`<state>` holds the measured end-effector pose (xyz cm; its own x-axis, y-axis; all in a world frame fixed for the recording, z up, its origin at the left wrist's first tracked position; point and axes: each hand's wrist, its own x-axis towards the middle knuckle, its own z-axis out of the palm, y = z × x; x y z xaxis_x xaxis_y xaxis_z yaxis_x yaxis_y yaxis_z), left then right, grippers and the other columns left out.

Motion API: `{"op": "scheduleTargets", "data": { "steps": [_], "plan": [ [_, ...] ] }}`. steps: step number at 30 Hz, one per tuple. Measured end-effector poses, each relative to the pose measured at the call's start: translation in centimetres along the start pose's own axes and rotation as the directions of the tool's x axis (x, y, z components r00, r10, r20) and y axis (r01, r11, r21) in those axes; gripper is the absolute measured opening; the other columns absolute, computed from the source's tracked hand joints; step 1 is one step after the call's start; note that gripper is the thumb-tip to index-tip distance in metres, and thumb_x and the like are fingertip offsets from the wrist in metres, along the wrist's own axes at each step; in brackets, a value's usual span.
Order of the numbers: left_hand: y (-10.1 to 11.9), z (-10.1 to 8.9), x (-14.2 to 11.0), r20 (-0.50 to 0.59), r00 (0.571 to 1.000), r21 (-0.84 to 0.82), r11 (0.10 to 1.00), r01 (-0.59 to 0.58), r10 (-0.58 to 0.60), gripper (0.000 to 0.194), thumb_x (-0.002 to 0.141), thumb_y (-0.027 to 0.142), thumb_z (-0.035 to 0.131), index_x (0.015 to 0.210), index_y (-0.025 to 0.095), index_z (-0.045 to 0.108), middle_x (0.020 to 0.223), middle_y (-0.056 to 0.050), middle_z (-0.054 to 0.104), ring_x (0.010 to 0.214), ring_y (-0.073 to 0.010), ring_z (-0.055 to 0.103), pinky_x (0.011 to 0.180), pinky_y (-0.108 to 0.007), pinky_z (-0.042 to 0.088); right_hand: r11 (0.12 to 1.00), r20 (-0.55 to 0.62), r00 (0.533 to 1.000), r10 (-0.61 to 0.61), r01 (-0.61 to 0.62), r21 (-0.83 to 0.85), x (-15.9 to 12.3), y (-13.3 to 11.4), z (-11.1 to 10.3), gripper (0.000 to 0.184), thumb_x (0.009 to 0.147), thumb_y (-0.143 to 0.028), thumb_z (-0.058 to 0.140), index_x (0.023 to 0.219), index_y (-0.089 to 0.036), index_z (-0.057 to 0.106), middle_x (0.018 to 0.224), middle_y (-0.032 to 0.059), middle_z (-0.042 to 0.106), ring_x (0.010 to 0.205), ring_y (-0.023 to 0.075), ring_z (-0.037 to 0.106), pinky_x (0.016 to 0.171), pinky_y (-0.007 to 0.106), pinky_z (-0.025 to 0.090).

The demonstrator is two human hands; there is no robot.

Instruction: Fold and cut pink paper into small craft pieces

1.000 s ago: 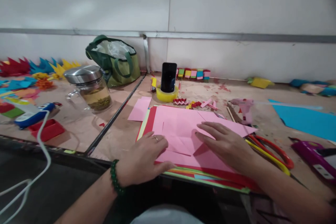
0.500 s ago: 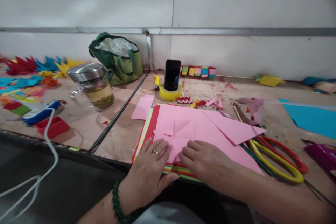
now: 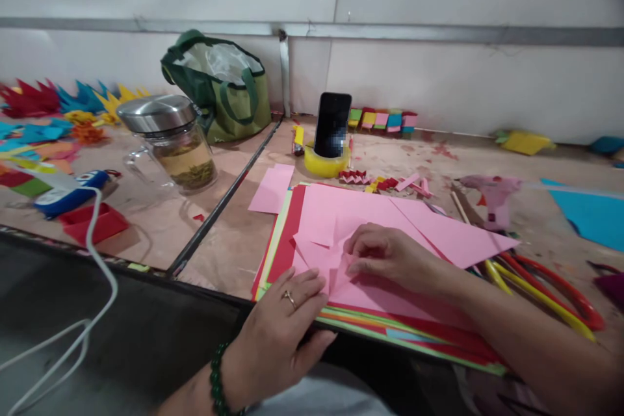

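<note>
Tabletop edge [image 3: 214, 290], black, runs under left hand [image 3: 292, 318], open room leftward. Left lies flat on creased pink paper sheet [image 3: 316, 257]; right hand [image 3: 390, 259] half-curled at its fold, grip unclear.

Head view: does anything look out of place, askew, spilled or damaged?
Mildly. The phone stands propped in a yellow tape roll, an unusual stand. Reddish marks stain the table toward the back; their source is unclear. The coloured sheets under the pink paper stick out unevenly.
</note>
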<state>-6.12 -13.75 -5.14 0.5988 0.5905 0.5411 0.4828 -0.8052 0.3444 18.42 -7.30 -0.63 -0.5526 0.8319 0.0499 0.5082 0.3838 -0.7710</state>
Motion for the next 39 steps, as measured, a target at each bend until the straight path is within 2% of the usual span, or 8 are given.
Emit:
{"op": "scheduleTargets", "data": {
  "steps": [3, 9, 14, 20, 31, 39],
  "plan": [
    [0.1, -0.1, 0.1, 0.003, 1.0, -0.015, 1.0, 0.011, -0.011, 0.028, 0.09, 0.028, 0.054, 0.112, 0.012, 0.058, 0.117, -0.014, 0.066, 0.117, -0.0252, 0.057, 0.102, -0.045, 0.046, 0.998, -0.086, 0.996, -0.023, 0.017, -0.063, 0.3, 0.3, 0.8, 0.016, 0.08, -0.029, 0.071, 0.07, -0.018, 0.065, 0.082, 0.0026, 0.065, 0.082, 0.0157, 0.059, 0.076, 0.03, 0.046],
    [0.2, -0.2, 0.4, 0.059, 0.998, 0.028, 1.0, 0.013, -0.015, 0.042, 0.092, 0.029, 0.05, 0.131, 0.011, 0.047, 0.119, -0.014, 0.064, 0.116, -0.0253, 0.057, 0.099, -0.047, 0.048, 0.993, -0.131, 0.991, -0.036, 0.021, -0.118, 0.2, 0.4, 1.3, 0.012, 0.081, -0.027, 0.07, 0.073, -0.019, 0.067, 0.084, 0.0038, 0.065, 0.083, 0.0165, 0.059, 0.076, 0.031, 0.047],
    [0.2, -0.1, 0.3, 0.061, 0.998, 0.039, 0.999, 0.001, -0.003, 0.035, 0.092, 0.031, 0.052, 0.122, 0.014, 0.057, 0.117, -0.013, 0.065, 0.115, -0.0267, 0.057, 0.098, -0.049, 0.048, 0.992, -0.151, 0.988, -0.024, 0.004, -0.128, 0.1, 0.4, 1.4, 0.013, 0.081, -0.029, 0.07, 0.073, -0.019, 0.067, 0.085, 0.0039, 0.065, 0.083, 0.0166, 0.06, 0.076, 0.031, 0.047],
    [0.3, -0.2, 0.2, 0.079, 0.997, 0.022, 1.0, 0.016, -0.018, 0.044, 0.09, 0.033, 0.053, 0.128, 0.01, 0.052, 0.119, -0.015, 0.064, 0.116, -0.0277, 0.056, 0.098, -0.05, 0.048, 0.991, -0.158, 0.987, -0.018, -0.003, -0.131, 0.2, 0.3, 1.6, 0.014, 0.081, -0.032, 0.07, 0.074, -0.019, 0.068, 0.085, 0.004, 0.065, 0.083, 0.0169, 0.06, 0.075, 0.031, 0.048],
    [0.4, -0.3, 0.6, 0.069, 0.997, -0.006, 0.999, 0.047, -0.046, 0.039, 0.09, 0.037, 0.053, 0.12, 0.014, 0.058, 0.118, -0.013, 0.064, 0.113, -0.0276, 0.057, 0.097, -0.049, 0.047, 0.989, -0.169, 0.985, -0.013, -0.013, -0.148, 0.1, 0.2, 1.7, 0.014, 0.081, -0.031, 0.071, 0.073, -0.02, 0.067, 0.083, 0.0032, 0.065, 0.082, 0.0165, 0.059, 0.074, 0.03, 0.047],
    [0.8, -0.6, 0.8, 0.107, 0.992, 0.0, 0.997, 0.072, -0.072, 0.039, 0.088, 0.037, 0.055, 0.119, 0.014, 0.058, 0.121, -0.012, 0.063, 0.112, -0.0279, 0.056, 0.097, -0.048, 0.047, 0.98, -0.177, 0.984, -0.005, -0.03, -0.196, 0.0, 0.3, 1.9, 0.014, 0.082, -0.029, 0.069, 0.073, -0.02, 0.063, 0.084, 0.0026, 0.063, 0.083, 0.0168, 0.057, 0.073, 0.03, 0.046]
  ]
}}
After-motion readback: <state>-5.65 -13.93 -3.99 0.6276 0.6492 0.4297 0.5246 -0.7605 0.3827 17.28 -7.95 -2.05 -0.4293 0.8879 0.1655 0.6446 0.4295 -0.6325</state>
